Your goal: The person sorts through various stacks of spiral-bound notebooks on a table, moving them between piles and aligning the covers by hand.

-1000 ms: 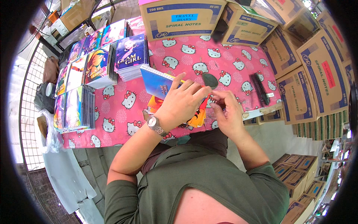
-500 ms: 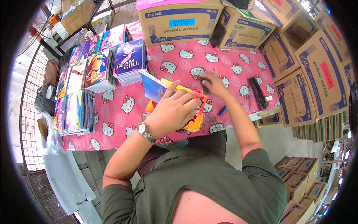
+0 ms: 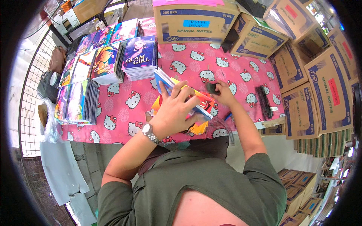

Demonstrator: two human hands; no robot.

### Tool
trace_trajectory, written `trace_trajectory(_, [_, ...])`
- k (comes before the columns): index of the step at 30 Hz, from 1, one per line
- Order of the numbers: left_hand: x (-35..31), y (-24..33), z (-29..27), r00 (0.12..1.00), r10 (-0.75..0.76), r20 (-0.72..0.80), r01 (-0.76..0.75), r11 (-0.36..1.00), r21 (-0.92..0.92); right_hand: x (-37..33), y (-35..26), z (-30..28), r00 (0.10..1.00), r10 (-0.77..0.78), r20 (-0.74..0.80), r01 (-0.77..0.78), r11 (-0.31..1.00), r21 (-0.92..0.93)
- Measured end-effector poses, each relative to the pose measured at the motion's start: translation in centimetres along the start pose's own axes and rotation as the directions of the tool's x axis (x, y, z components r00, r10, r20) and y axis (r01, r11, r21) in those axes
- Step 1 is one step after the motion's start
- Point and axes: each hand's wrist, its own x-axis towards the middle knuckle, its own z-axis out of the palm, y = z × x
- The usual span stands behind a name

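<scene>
My left hand (image 3: 176, 109), with a metal watch on its wrist, grips a blue-covered notebook (image 3: 163, 79) with white page edges. The notebook lies slanted over a loose pile of yellow and orange printed covers (image 3: 199, 129). To the right of the pile, my right hand (image 3: 225, 94) has its fingers closed round a small dark object (image 3: 212, 88), too blurred to name. A thin grey spiral coil (image 3: 229, 132) hangs at the table's near edge. Close by lies a small blue item (image 3: 227, 116).
Stacks of spiral notebooks (image 3: 140, 56) with glossy covers fill the table's left side. Black binding coils (image 3: 264, 101) lie at the right on the pink patterned cloth (image 3: 132, 100). Cardboard boxes (image 3: 196, 24) stand along the back, with more boxes (image 3: 328, 90) piled at the right.
The blue notebook has tipped down flatter over the covers under my left hand. My right hand has shifted slightly with the dark object. The grey coil now shows at the near edge.
</scene>
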Motion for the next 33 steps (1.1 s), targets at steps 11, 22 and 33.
trace_trajectory(11, [-0.6, 0.6, 0.5, 0.995, -0.016, -0.094, 0.013, 0.999, -0.032, -0.6, -0.4, 0.6, 0.982, 0.188, -0.034, -0.190, 0.936, -0.296])
trace_trajectory(22, [-0.7, 0.0, 1.5, 0.991, 0.083, -0.106, -0.089, 0.994, -0.063, -6.6, -18.1, -12.4, 0.898, -0.363, 0.249, -0.050, 0.479, 0.876])
trace_trajectory(33, [-0.1, 0.7, -0.2, 1.000, 0.000, 0.028, 0.002, 0.999, -0.054, -4.8, -18.4, -11.7, 0.878, -0.327, 0.349, -0.002, 0.727, 0.686])
